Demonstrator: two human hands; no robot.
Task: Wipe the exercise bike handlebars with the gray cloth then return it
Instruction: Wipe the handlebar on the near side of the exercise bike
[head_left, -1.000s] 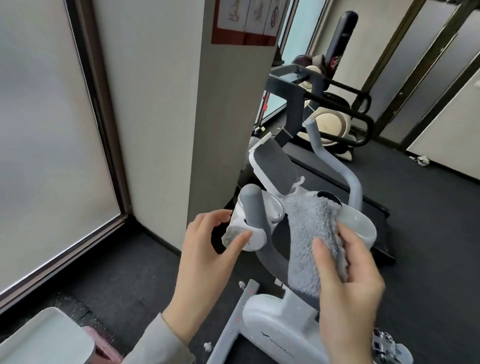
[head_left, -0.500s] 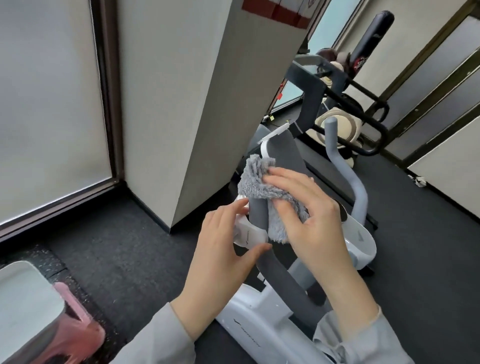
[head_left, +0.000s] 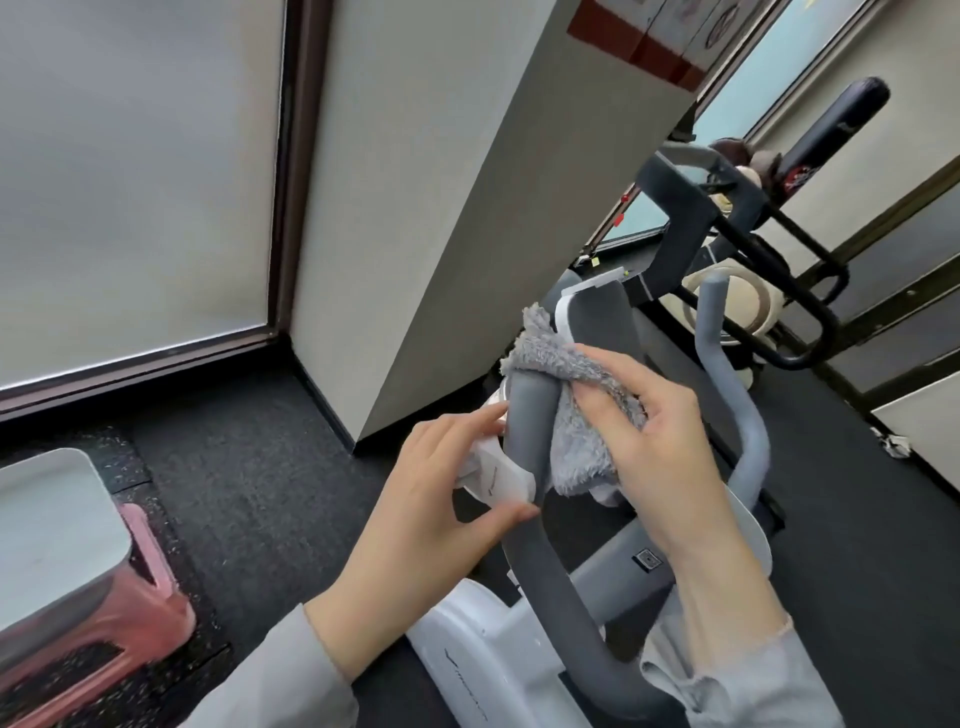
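Note:
A white exercise bike (head_left: 467, 654) stands in front of me, with grey padded handlebars. The near left handlebar (head_left: 527, 415) rises up the middle of the view; the right handlebar (head_left: 727, 374) curves up behind it. A fluffy gray cloth (head_left: 566, 395) is draped over the top of the near handlebar. My right hand (head_left: 660, 436) presses the cloth against the bar's right side and holds it. My left hand (head_left: 441, 499) pinches the white cup-shaped fitting (head_left: 496, 478) on the bar's left side. The bike's dark console (head_left: 602, 322) tilts up behind the cloth.
A white pillar (head_left: 441, 208) stands close on the left of the bike, with a frosted window (head_left: 130, 171) beyond it. A pink stool with a white container (head_left: 57, 545) on it sits at the lower left. Another dark exercise machine (head_left: 727, 234) stands behind. The floor is dark rubber matting.
My right hand carried the cloth from the bike's middle up and left onto the top of the near handlebar and now presses it lower on the bar. My left hand stayed on the white fitting.

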